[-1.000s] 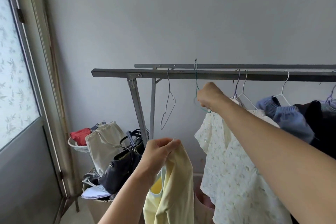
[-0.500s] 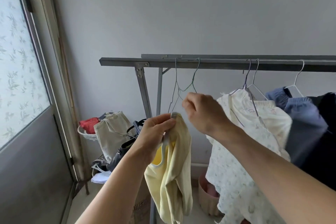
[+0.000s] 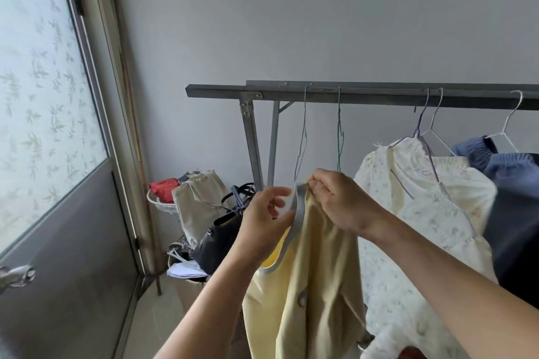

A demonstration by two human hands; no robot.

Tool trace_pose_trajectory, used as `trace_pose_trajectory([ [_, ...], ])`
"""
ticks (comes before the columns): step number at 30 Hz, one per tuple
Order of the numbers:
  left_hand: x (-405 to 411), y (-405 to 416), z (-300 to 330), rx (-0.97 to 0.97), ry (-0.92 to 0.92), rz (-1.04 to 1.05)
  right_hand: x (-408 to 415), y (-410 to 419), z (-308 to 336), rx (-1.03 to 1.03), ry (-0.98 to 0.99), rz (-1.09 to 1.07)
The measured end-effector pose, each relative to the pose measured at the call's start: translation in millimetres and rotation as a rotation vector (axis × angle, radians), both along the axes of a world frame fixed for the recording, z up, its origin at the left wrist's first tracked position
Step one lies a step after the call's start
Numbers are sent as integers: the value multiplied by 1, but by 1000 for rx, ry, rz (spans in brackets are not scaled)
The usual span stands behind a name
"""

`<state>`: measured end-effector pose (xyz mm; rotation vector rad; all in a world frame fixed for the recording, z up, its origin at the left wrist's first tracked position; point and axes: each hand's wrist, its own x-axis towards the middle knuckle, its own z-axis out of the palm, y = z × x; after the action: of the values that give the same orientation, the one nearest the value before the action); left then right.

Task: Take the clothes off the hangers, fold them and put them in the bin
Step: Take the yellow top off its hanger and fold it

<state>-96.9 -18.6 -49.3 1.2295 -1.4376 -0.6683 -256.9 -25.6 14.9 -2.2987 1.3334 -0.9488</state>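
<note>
We are pinching the soft, light yellow top (image 3: 309, 280) by its grey neckband, left hand (image 3: 262, 221) and right hand (image 3: 339, 201) both holding.

— What was the rack (image 3: 379, 95) made of?
— Dull grey metal, matt, with thin wire hangers (image 3: 303, 137) hooked over it, one coated green (image 3: 339, 131).
— And the yellow top (image 3: 315, 280)?
— Soft matt cloth, pale, edged with a grey ribbed band; the floral garment (image 3: 414, 213) beside it looked thin and light.
— The corner?
— A black handbag (image 3: 221, 239) with a slight leathery sheen, a canvas tote (image 3: 195, 201), frosted patterned glass in the door (image 3: 35, 96).
</note>
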Motion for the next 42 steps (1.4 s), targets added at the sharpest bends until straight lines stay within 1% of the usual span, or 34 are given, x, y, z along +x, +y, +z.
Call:
trace_pose_trajectory([
  [1, 6, 1, -10, 38, -207, 49, -1, 3, 2, -16, 10, 18],
  [2, 10, 1, -21, 102, -344, 43, -2, 5, 5, -32, 13, 33],
  [3, 13, 2, -30, 186, -400, 23, -5, 6, 7, -51, 19, 44],
  [5, 18, 6, -42, 315, -405, 25, -11, 6, 12, -110, 40, 47],
  [6, 22, 6, -49, 341, -389, 39, -15, 5, 14, -144, 58, 39],
  [8, 30, 7, -54, 337, -329, 65, -25, 2, 15, -183, 133, 1],
  [11, 48, 3, -43, 315, -169, 63, -41, 1, 16, -193, 273, -83],
  [12, 55, 1, -36, 306, -148, 56, -48, 0, 16, -190, 297, -105],
  [14, 68, -1, -21, 284, -176, 29, -60, 0, 16, -138, 301, -121],
  [16, 76, -4, -3, 262, -213, -27, -71, -2, 16, -50, 255, -98],
  [18, 80, -5, 17, 233, -242, -94, -79, -2, 16, -12, 184, -50],
  [21, 78, -4, 43, 178, -225, -196, -84, -4, 21, -60, -15, 6],
  [24, 71, -2, 65, 146, -182, -244, -87, -7, 27, -134, -174, -14],
  [27, 67, -1, 78, 129, -164, -298, -88, -9, 31, -130, -256, -36],
  [31, 75, 0, 83, 142, -68, -456, -91, -10, 34, -101, -333, -48],
  [34, 83, -2, 80, 169, -10, -508, -93, -11, 33, -77, -360, -36],
  [37, 81, 0, 76, 179, 23, -466, -95, -12, 31, -18, -406, -3],
  [39, 78, 1, 74, 134, 48, -390, -95, -11, 30, 1, -415, 29],
  [42, 75, -1, 70, 57, 2, -310, -93, -10, 28, 41, -444, 74],
])
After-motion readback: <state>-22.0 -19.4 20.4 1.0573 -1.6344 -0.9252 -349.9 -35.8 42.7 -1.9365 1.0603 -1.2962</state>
